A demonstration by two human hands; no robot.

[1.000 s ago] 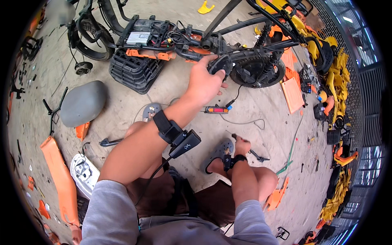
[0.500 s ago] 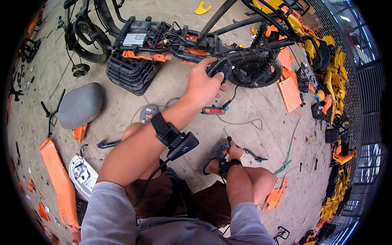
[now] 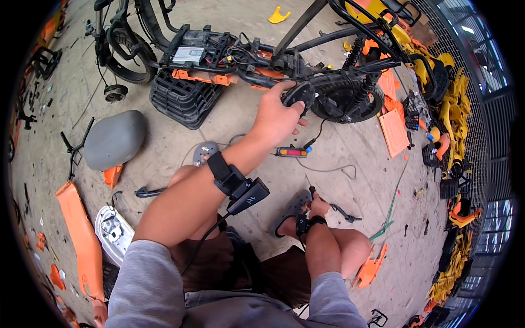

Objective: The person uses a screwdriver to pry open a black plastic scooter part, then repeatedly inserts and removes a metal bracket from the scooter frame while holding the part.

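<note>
My left hand (image 3: 276, 115) reaches out to the black scooter frame (image 3: 253, 70), its fingers and thumb wrapped on a dark rounded part (image 3: 301, 95) in front of the rear wheel (image 3: 350, 104). My right hand (image 3: 318, 204) is low, over my grey clog near my right knee, closed on the black handle of a screwdriver (image 3: 312, 192) whose thin shaft points up and away. Between my hands and the scooter, a small orange-and-black light unit (image 3: 291, 152) lies on the floor with cables.
A black crate (image 3: 183, 95) sits under the scooter. A grey box lid (image 3: 115, 139), an orange panel (image 3: 79, 235) and a white housing (image 3: 112, 229) lie at my left. Yellow panels (image 3: 456, 109) are heaped along the mesh wall at right, beside orange pieces (image 3: 394, 134).
My right hand has dropped slightly and moved left, turning the screwdriver more upright. My left hand stays on the dark part. The view has shifted slightly.
</note>
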